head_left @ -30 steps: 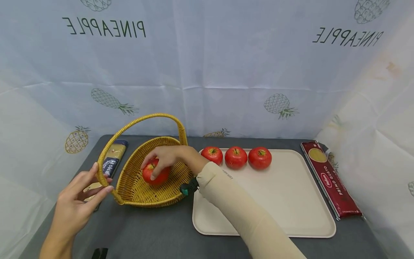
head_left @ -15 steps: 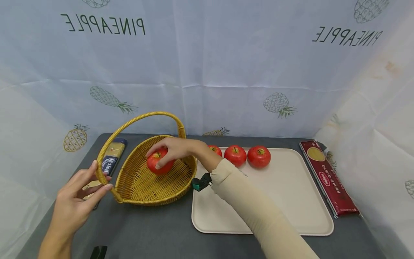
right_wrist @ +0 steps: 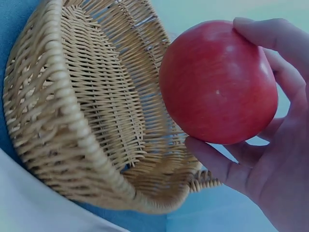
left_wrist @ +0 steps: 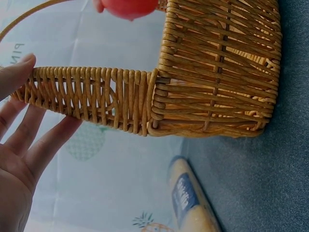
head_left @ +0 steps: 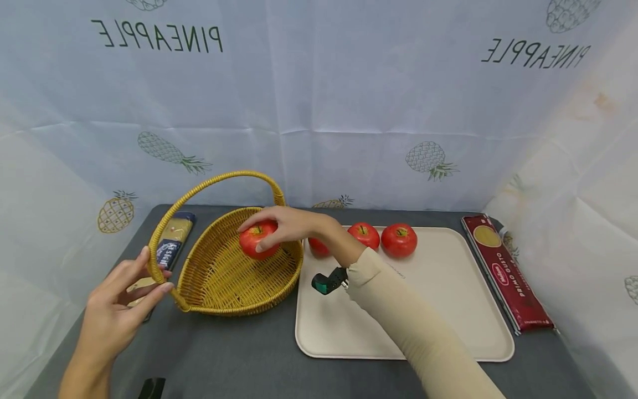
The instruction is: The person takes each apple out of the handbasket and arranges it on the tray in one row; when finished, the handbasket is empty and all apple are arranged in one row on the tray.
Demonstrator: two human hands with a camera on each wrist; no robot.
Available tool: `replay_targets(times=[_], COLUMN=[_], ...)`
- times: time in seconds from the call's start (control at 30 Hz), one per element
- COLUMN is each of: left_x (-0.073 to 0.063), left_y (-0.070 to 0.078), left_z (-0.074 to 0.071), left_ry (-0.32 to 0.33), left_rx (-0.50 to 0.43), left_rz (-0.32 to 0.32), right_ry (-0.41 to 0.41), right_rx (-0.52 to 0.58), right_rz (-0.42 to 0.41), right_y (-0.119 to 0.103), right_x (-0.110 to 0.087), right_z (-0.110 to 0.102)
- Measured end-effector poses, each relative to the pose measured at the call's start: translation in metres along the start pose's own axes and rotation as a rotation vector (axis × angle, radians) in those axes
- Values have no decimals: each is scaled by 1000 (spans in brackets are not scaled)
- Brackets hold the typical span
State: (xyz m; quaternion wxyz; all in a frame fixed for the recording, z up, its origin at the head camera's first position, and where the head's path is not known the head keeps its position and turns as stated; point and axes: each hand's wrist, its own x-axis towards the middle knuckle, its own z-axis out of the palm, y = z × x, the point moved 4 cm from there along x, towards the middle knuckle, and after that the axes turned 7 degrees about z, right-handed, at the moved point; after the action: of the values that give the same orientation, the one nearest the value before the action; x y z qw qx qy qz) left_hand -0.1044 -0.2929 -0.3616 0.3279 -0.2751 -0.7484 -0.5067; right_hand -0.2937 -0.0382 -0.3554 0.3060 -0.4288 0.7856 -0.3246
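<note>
My right hand [head_left: 291, 224] grips a red apple [head_left: 258, 239] above the wicker basket [head_left: 219, 282]. In the right wrist view the apple [right_wrist: 217, 82] is clear of the basket rim, with fingers and thumb round its sides; no other fruit shows in the part of the basket seen there. With thumb and fingers my left hand [head_left: 117, 310] pinches the near end of the basket's arched handle [head_left: 155, 244]. The left wrist view shows the same hold on the woven handle [left_wrist: 87, 94]. Several more red apples [head_left: 399, 240] stand along the tray's back edge, one partly hidden by my right forearm.
A beige tray [head_left: 448, 310] lies right of the basket on the dark grey table [head_left: 239, 354]. A dark red pasta packet [head_left: 508, 277] is beyond its right edge. Behind the left hand lies a yellow and blue packet [head_left: 171, 244]. Pineapple-print cloth [head_left: 339, 100] hangs behind.
My right hand has lifted the apple from low inside the basket and carried it up and to the right. My left hand keeps its hold on the handle.
</note>
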Motion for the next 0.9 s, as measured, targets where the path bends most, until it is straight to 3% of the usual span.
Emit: replay_targets(times=[0.27, 0.4, 0.63, 0.9], left_x=[1, 0, 0, -1], left_y=[0, -1, -2, 0], left_z=[1, 1, 2, 1], left_ry=[2, 2, 0, 2], left_rx=[-47, -27, -62, 22], left_rz=[1, 2, 13, -1], right_ry=[60, 72, 118, 166], right_rx=[49, 82, 46, 27], right_rz=[-10, -16, 29, 57], right_y=[5, 7, 14, 22], right_x=[-20, -31, -51, -77], right_z=[-6, -8, -15, -22])
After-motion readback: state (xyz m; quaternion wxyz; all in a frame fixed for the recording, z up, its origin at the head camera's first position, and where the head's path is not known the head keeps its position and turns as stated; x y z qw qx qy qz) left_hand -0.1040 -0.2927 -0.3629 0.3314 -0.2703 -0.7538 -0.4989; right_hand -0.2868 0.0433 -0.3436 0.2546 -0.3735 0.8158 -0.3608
